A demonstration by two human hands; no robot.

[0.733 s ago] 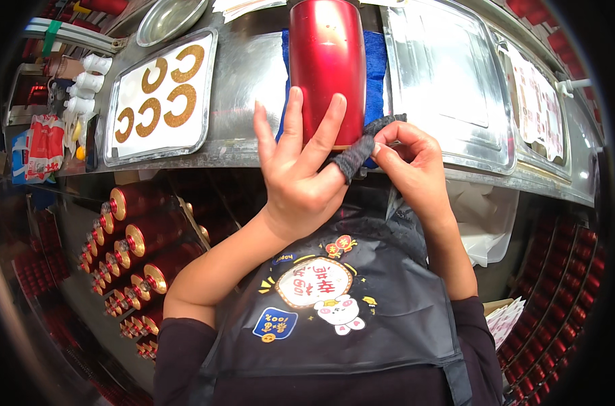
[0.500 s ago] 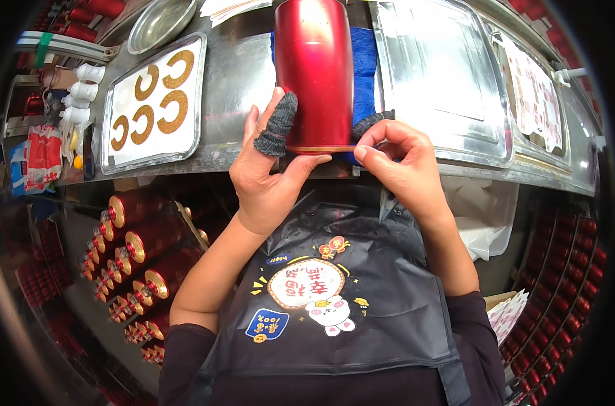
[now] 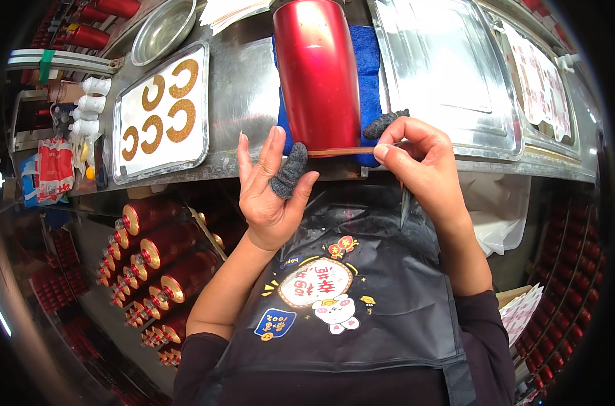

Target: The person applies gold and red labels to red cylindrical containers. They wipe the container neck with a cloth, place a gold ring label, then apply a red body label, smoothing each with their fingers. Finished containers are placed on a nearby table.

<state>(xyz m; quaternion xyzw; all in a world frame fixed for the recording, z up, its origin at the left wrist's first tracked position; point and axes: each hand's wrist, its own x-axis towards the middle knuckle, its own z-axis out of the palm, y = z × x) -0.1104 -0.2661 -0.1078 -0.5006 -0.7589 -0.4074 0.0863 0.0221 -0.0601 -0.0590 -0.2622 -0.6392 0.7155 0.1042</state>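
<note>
A shiny red metal cylinder lies on a blue cloth, its near end toward me. Along that end runs a thin gold-brown strip, stretching to the right. My right hand pinches the strip's right end between thumb and forefinger; a pointed metal tool sticks out below its palm. My left hand is open, fingers spread, just left of the cylinder's near end, its index finger in a dark grey knitted sleeve. A similar sleeve covers a finger of my right hand.
A tray with golden C-shaped pieces lies left, below a metal bowl. Another metal tray lies right, beside a patterned sheet. Red cylinders with gold ends are stacked below the bench at left.
My left hand has come off the strip at the cylinder's edge and opened. My right hand has moved a little rightward with the strip's end still pinched. The whole view has shifted slightly.
</note>
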